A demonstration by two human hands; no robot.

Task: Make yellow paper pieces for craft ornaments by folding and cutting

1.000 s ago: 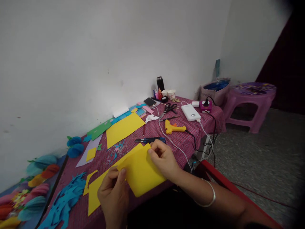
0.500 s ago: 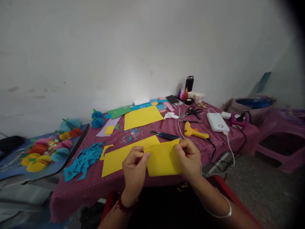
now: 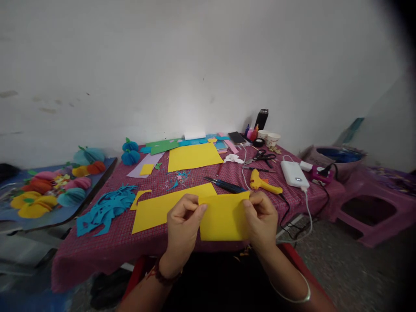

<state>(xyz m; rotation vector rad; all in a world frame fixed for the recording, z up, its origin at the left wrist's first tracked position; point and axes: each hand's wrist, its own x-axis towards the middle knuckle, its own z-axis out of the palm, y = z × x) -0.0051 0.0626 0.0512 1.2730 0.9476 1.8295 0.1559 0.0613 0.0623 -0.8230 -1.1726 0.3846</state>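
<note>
A piece of yellow paper point(image 3: 224, 221) is held up between my two hands at the table's near edge; whether it is folded I cannot tell. My left hand point(image 3: 185, 225) pinches its upper left corner between thumb and fingers. The upper right corner is gripped the same way by my right hand point(image 3: 262, 219). Behind them a long yellow strip of paper point(image 3: 156, 211) lies on the table, partly covered by the left hand. A blue utility knife point(image 3: 225, 185) rests just beyond the held paper. Farther back lies a larger yellow sheet point(image 3: 195, 157).
A yellow glue gun point(image 3: 264, 183), scissors point(image 3: 264, 157) and a white power bank point(image 3: 294, 174) lie to the right on the checked tablecloth point(image 3: 107, 253). Blue paper scraps point(image 3: 107, 208) are heaped at left. Coloured paper ornaments point(image 3: 39, 203) sit on a blue board beyond.
Both hands keep their hold on the yellow paper, which is now held more level and a little farther right. The camera view has tilted slightly.
</note>
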